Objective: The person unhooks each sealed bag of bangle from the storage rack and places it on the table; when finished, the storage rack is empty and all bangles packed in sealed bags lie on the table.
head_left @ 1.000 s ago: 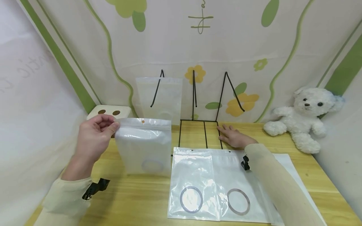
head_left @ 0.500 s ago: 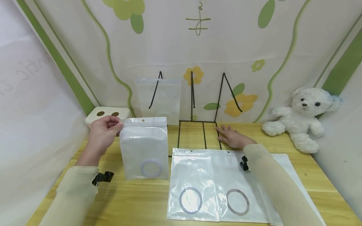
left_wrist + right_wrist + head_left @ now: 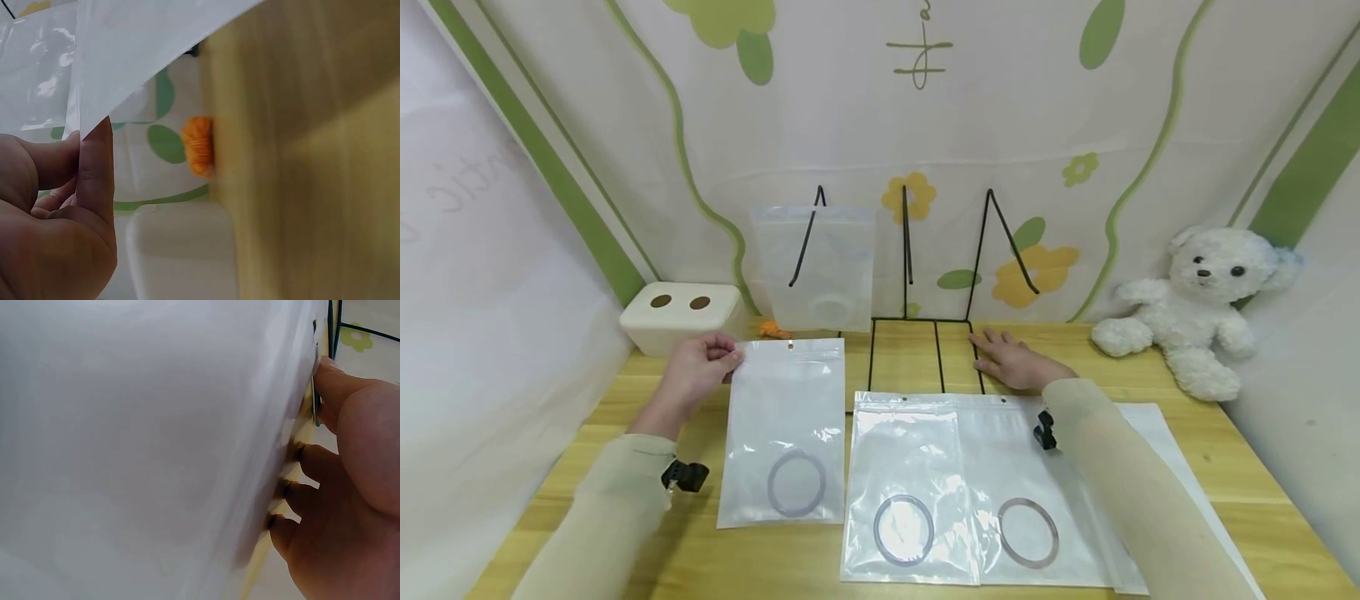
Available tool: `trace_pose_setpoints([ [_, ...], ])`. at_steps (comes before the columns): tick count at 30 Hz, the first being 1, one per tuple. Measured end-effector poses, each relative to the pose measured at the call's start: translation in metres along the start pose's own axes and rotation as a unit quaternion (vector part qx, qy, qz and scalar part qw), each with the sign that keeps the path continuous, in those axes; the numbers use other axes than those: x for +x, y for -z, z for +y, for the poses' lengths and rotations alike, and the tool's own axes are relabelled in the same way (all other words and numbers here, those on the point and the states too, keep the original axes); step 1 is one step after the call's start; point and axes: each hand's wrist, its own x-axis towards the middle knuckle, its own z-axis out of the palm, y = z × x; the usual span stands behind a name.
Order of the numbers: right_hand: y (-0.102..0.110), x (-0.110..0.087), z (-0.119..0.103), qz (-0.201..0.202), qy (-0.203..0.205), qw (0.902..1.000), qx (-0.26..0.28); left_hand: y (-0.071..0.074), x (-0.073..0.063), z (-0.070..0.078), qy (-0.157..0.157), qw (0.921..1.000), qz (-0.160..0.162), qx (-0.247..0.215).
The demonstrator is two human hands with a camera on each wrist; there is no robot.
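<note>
My left hand pinches the top left corner of a white zip bag with a bangle-like ring showing in its lower part. In the left wrist view, thumb and fingers grip the edge of the bag. My right hand rests with spread fingers at the base of a black wire rack. Another such bag hangs on the rack's left hook. In front of the right hand lie two more ringed bags, the left one beside the right one.
A further white bag lies partly under my right sleeve. A white plush bear sits at the back right. At the back left stand a white box with two brown spots and a small orange thing. A patterned cloth hangs behind.
My left hand has moved right and lowered the bag toward the tabletop, so its front now faces up more. The orange thing and more of the white box have come into sight. The right hand stays put.
</note>
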Motion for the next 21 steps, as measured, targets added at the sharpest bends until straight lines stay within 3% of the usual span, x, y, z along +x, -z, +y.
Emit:
trace_pose_setpoints([
  [12, 0.000, 0.000, -0.001, -0.003, 0.000, 1.0000, 0.006, -0.018, -0.002, -0.025, 0.021, 0.9987, -0.039, 0.026],
  [21, 0.001, 0.000, -0.001, -0.002, -0.003, 0.9999, 0.013, -0.030, -0.004, -0.033, 0.054, 0.9949, -0.063, 0.058],
])
